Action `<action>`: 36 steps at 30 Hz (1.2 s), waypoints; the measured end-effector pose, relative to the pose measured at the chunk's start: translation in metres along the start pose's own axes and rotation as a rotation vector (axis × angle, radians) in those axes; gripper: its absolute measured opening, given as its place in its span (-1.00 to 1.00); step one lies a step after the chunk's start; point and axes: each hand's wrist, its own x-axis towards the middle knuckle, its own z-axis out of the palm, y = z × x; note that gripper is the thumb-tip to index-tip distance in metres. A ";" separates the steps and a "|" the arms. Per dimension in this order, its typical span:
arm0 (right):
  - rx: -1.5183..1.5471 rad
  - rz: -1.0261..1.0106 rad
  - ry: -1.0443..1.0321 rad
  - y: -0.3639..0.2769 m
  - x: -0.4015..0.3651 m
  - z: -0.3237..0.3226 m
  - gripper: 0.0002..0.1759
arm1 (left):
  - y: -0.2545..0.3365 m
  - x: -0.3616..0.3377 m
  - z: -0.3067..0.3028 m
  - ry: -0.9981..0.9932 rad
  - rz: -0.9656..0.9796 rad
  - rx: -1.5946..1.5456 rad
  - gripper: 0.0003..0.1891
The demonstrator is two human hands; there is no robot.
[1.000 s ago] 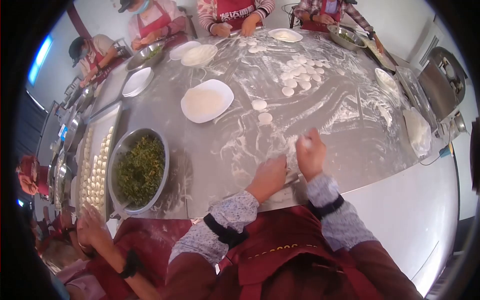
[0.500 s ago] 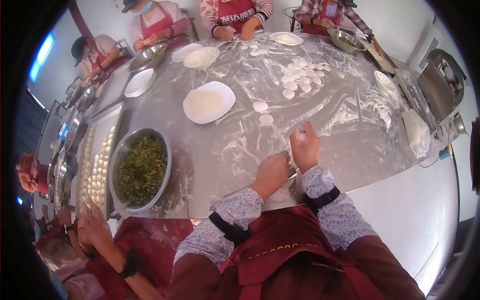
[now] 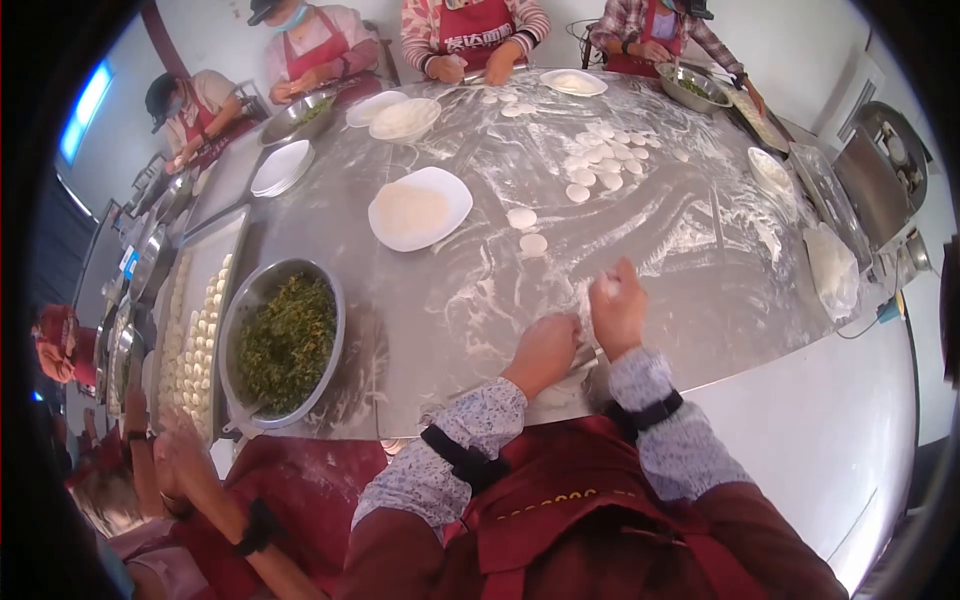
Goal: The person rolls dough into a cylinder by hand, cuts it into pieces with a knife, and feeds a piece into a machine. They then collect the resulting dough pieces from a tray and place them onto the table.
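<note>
My left hand (image 3: 545, 352) is closed just above the table near its front edge. What its fingers hold, if anything, is hidden; a short pale, rod-like edge (image 3: 590, 356) shows beside it. My right hand (image 3: 619, 315) is closed, thumb up, around a small whitish piece of dough (image 3: 611, 287), just right of the left hand. Beyond my hands, two flat dough rounds (image 3: 533, 244) lie on the floured metal table (image 3: 430, 330). A larger group of dough rounds (image 3: 605, 155) lies farther back, some overlapping.
Left stand a bowl of chopped green filling (image 3: 285, 345) and a tray (image 3: 232, 235) with rows of shaped dough pieces. A white plate of flour (image 3: 420, 208) sits mid-table. A plastic bag (image 3: 830, 270) lies at right. A co-worker's hands (image 3: 185, 455) are close at lower left; others work across the table.
My right hand has dropped slightly and shifted a little right, still closed on the dough. My left hand has barely moved. The nearby co-worker's hands have shifted slightly down.
</note>
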 end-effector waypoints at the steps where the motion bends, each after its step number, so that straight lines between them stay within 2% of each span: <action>1: 0.001 0.051 -0.022 0.002 -0.009 -0.013 -0.86 | -0.003 -0.001 -0.003 0.010 -0.002 0.001 -0.88; 3: 0.001 0.105 -0.047 0.011 -0.029 -0.033 -0.85 | -0.012 -0.010 -0.009 -0.123 0.002 0.072 -0.88; 4: 0.026 0.142 -0.044 0.016 -0.039 -0.042 -0.85 | -0.009 -0.011 -0.017 -0.124 0.000 0.073 -0.88; 6: 0.041 0.206 -0.040 0.016 -0.045 -0.045 -0.85 | -0.001 -0.018 -0.024 -0.179 -0.090 -0.066 -0.88; 8: -0.028 0.148 -0.070 -0.001 -0.020 -0.030 -0.85 | 0.003 -0.015 -0.017 -0.167 -0.029 -0.067 -0.88; 11: 0.023 0.035 -0.004 0.010 0.003 0.009 -0.86 | 0.009 -0.005 -0.005 -0.051 -0.084 -0.004 -0.88; 14: -0.081 -0.007 0.038 0.011 -0.006 -0.003 -0.85 | -0.007 -0.003 0.002 0.096 0.003 -0.024 -0.87; 16: -0.042 0.028 -0.016 0.014 -0.027 -0.028 -0.86 | -0.011 -0.011 -0.007 -0.084 0.031 0.061 -0.86; 17: 0.017 0.084 -0.021 0.019 -0.039 -0.039 -0.86 | -0.009 -0.013 -0.012 -0.125 -0.053 0.026 -0.86; 18: 0.075 0.145 -0.023 0.017 -0.044 -0.044 -0.86 | -0.007 -0.014 -0.017 -0.134 -0.056 0.024 -0.86; 20: 0.014 0.102 0.005 0.015 -0.041 -0.041 -0.86 | -0.002 -0.019 -0.020 -0.161 -0.055 -0.090 -0.86; 23: -0.016 0.104 -0.033 0.003 -0.008 -0.012 -0.88 | 0.008 -0.010 -0.009 -0.101 -0.063 -0.060 -0.88; 26: -0.027 -0.004 0.030 0.008 -0.001 0.004 -0.88 | 0.005 -0.002 0.000 -0.022 -0.098 -0.079 -0.85; 28: -0.024 0.089 -0.026 0.002 -0.014 -0.018 -0.87 | 0.001 -0.002 -0.003 -0.173 0.002 0.089 -0.86; 31: -0.005 0.101 -0.031 0.006 -0.042 -0.049 -0.86 | -0.006 -0.010 -0.011 -0.146 -0.031 -0.015 -0.87; 34: -0.035 0.018 0.012 0.007 -0.037 -0.043 -0.86 | -0.002 -0.015 -0.012 -0.149 -0.068 -0.118 -0.86; 36: 0.019 0.053 -0.009 0.009 -0.017 -0.019 -0.87 | 0.010 -0.010 -0.010 -0.129 -0.084 -0.091 -0.86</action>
